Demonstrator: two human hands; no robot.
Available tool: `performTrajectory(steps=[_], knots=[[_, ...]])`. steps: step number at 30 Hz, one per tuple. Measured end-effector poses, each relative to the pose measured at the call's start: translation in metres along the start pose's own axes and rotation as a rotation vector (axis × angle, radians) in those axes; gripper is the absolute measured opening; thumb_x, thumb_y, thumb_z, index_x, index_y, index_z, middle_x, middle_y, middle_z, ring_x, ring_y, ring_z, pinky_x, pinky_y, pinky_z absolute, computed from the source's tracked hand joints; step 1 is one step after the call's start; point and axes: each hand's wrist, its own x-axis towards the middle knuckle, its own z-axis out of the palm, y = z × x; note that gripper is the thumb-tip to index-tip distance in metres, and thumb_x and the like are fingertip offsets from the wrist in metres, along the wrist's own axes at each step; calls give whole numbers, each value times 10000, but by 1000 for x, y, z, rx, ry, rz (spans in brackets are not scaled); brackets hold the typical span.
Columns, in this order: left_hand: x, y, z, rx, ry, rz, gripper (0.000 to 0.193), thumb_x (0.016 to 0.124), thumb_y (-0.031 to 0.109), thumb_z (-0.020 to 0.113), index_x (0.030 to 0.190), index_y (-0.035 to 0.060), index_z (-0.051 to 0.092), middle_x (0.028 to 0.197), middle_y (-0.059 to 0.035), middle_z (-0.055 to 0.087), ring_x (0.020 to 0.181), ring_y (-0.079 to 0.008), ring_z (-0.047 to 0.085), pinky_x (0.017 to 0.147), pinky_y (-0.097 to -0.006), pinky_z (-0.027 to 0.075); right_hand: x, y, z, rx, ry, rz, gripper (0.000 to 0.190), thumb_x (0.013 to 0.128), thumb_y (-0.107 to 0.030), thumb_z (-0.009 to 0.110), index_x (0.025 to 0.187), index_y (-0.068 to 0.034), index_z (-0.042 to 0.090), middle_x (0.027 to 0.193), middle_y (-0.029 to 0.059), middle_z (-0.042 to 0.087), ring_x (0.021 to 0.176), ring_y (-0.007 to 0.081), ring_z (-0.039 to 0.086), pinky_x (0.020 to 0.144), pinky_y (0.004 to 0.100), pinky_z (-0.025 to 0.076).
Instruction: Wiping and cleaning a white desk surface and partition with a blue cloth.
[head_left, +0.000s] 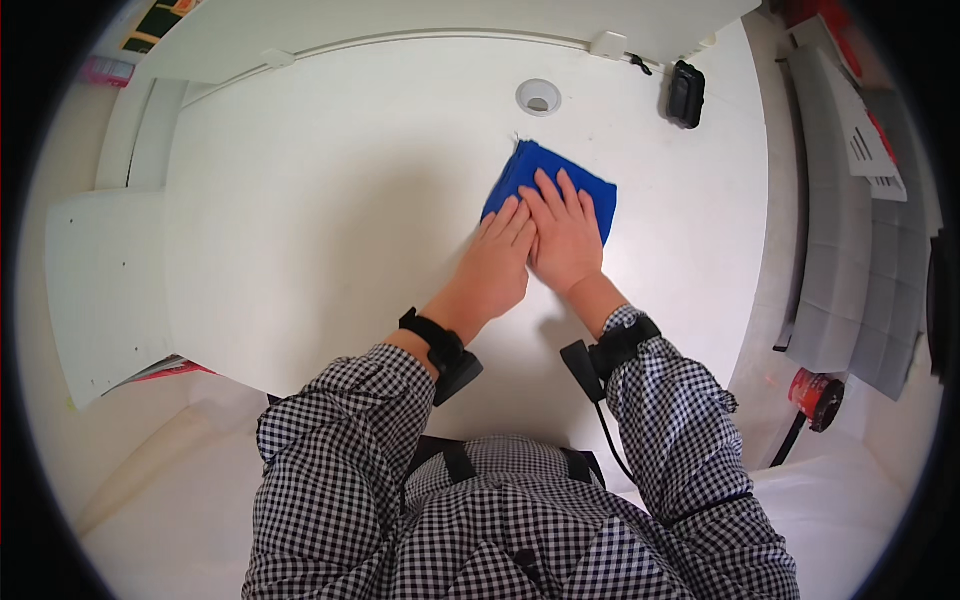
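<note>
A folded blue cloth (534, 161) lies flat on the white desk (300, 225), turned at a slant. My right hand (562, 232) rests palm down on its middle, fingers slightly spread and pointing away from me. My left hand (499, 259) lies palm down at the cloth's near left edge, its fingertips on the fabric and against the right hand. The hands hide the near part of the cloth. Neither hand is seen to grasp it. Both wrists wear black straps with a dark device on them.
A round grey cable grommet (538, 97) is set into the desk beyond the cloth. At the far right stands a black case-like object (685, 95), near a small black cord (641, 65). Grey fabric panels (832, 225) and a red container (806, 391) are beyond the right edge. A white panel borders the back.
</note>
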Motion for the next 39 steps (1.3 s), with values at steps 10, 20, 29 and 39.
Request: performTrajectory(steps=[10, 20, 29, 39], knots=[[-11, 5, 3, 55, -183, -6, 636, 724, 8, 575, 1334, -82, 416, 1445, -236, 366, 1398, -363, 250, 1137, -463, 225, -18, 2, 8, 57, -67, 41, 438, 837, -187, 557, 1271, -129, 539, 1420, 93, 423, 1345, 331, 323, 1078, 493, 252], [-50, 0, 32, 55, -293, 105, 531, 706, 30, 537, 1212, -130, 514, 1317, -314, 472, 1286, -468, 384, 1063, -507, 327, -71, 3, 35, 204, -281, 7, 484, 809, -163, 568, 1290, -118, 527, 1429, 92, 423, 1361, 313, 317, 1094, 478, 254], [-53, -8, 34, -37, -433, 202, 537, 714, 73, 552, 1212, -125, 527, 1317, -311, 476, 1304, -446, 377, 1038, -551, 333, -102, 1, 48, 231, -263, 123, 470, 796, -146, 579, 1262, -97, 547, 1411, 98, 448, 1327, 318, 371, 1064, 473, 299], [-22, -7, 27, 68, -399, 274, 476, 784, 88, 522, 1226, -91, 531, 1359, -272, 453, 1349, -413, 321, 1074, -530, 306, -73, 3, 39, 110, -84, 188, 408, 799, -178, 575, 1198, -94, 574, 1370, 111, 489, 1295, 347, 405, 1025, 502, 314]])
